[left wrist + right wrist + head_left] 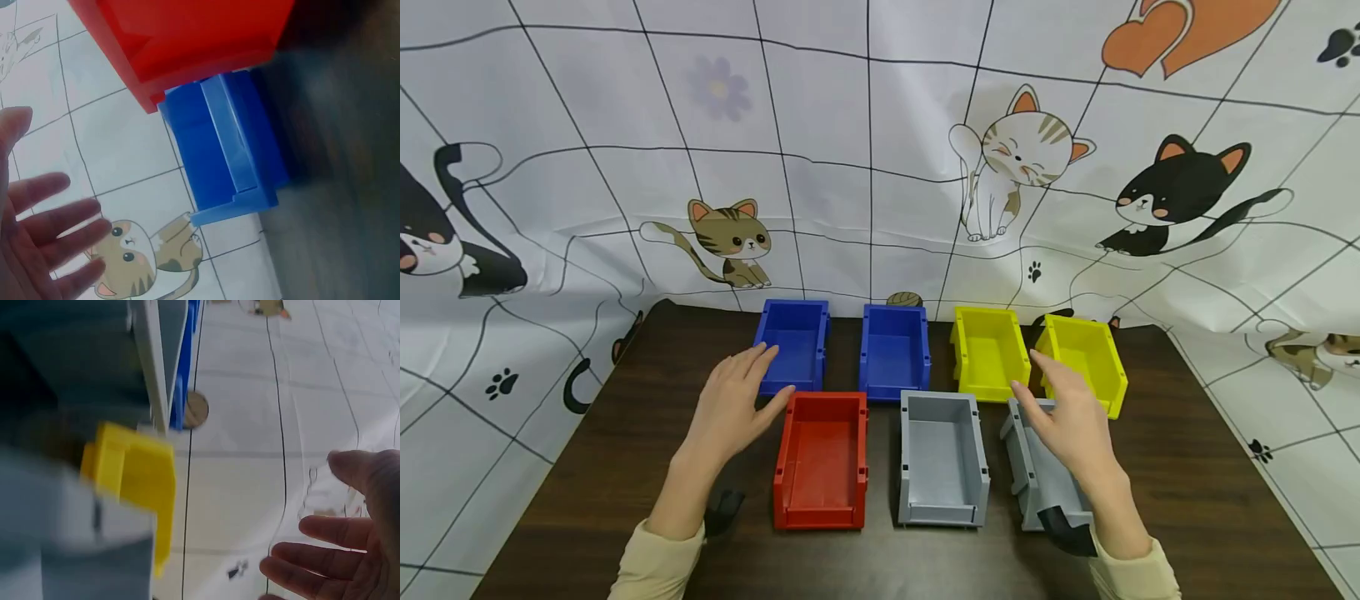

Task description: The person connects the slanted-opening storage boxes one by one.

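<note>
My left hand [730, 408] hovers with fingers extended just left of the red bin [822, 467], near the front of the left blue bin [793, 346]. In the left wrist view its fingers [59, 222] are spread and hold nothing. On the other side, my right hand [1070, 417] hangs over the tilted right grey bin [1048, 467], hiding part of it, with its fingertips near the two yellow bins. Its fingers [319, 550] look relaxed and hold nothing in the right wrist view. Between the hands stands the other grey bin [943, 458].
Behind stand a second blue bin [895, 350], a yellow bin [991, 354] and another yellow bin [1084, 358] at the right. All rest on a dark wooden table [602, 492]. A white cat-print cloth [827, 108] hangs behind and around the table. Dark straps show at both wrists.
</note>
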Available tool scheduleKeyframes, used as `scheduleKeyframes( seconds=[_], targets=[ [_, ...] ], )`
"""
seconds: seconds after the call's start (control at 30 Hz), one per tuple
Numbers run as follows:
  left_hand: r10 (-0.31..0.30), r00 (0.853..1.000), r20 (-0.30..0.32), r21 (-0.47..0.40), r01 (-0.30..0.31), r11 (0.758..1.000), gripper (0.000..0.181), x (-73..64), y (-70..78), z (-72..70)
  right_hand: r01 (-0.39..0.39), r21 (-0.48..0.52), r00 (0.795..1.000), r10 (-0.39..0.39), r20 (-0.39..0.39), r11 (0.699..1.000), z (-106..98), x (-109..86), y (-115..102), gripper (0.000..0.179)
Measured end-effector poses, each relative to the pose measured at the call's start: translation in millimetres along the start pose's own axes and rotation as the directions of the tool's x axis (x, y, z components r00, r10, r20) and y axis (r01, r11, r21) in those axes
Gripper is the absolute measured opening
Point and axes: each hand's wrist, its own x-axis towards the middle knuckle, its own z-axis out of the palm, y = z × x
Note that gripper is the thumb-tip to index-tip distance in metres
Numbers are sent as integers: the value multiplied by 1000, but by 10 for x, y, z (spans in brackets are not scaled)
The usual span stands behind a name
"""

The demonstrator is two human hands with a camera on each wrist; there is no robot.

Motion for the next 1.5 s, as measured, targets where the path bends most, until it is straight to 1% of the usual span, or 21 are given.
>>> scheduleKeyframes(
  seconds=[0.07, 0.13, 0.23, 0.3, 0.43, 0.6, 0.67, 0.77, 0.9, 1.03, 1.17, 1.37, 1.5],
  targets=[
    [15, 1000, -8, -38, -15, 999, 54, -34, -3, -5, 41, 35, 999, -40, -37, 999, 48, -19, -58, 46],
    [16, 1000, 0, -72, -16, 997, 50, -75, -2, -2, 72, 65, 996, -68, -58, 995, 97, -41, -115, 42],
    [25, 1000, 18, -97, -23, 995, 46, -146, -6, 11, 92, 91, 995, -88, -52, 992, 172, -88, -198, 37],
    [33, 999, 32, -104, -29, 994, 45, -197, -13, 31, 79, 106, 997, -77, -24, 991, 216, -122, -252, 35],
    [35, 997, 74, -126, -25, 992, 46, -285, -18, 70, 22, 138, 999, -28, 45, 990, 304, -177, -328, 33],
    [38, 994, 99, -152, -23, 988, 49, -381, -19, 137, -5, 153, 997, -7, 76, 988, 404, -213, -391, 32],
    [38, 994, 107, -174, -19, 985, 50, -414, -19, 158, -11, 143, 997, -1, 81, 990, 430, -229, -416, 32],
    [28, 990, 137, -226, 4, 974, 52, -446, -13, 175, -23, 111, 996, 13, 92, 994, 464, -248, -438, 34],
    [25, 988, 151, -284, 19, 959, 51, -471, -10, 202, -53, 70, 992, 44, 115, 996, 508, -263, -449, 38],
    [36, 990, 139, -330, 12, 944, 47, -494, -9, 222, -102, 50, 984, 93, 150, 994, 540, -267, -453, 42],
    [51, 993, 110, -381, -6, 924, 45, -514, -22, 254, -144, 41, 974, 134, 182, 989, 550, -259, -454, 46],
    [68, 996, 65, -457, -30, 889, 46, -537, -55, 314, -161, 11, 962, 154, 226, 987, 554, -228, -459, 44],
    [48, 997, 56, -487, -15, 873, 47, -548, -60, 334, -174, 5, 954, 168, 247, 985, 571, -202, -455, 44]
  ],
)
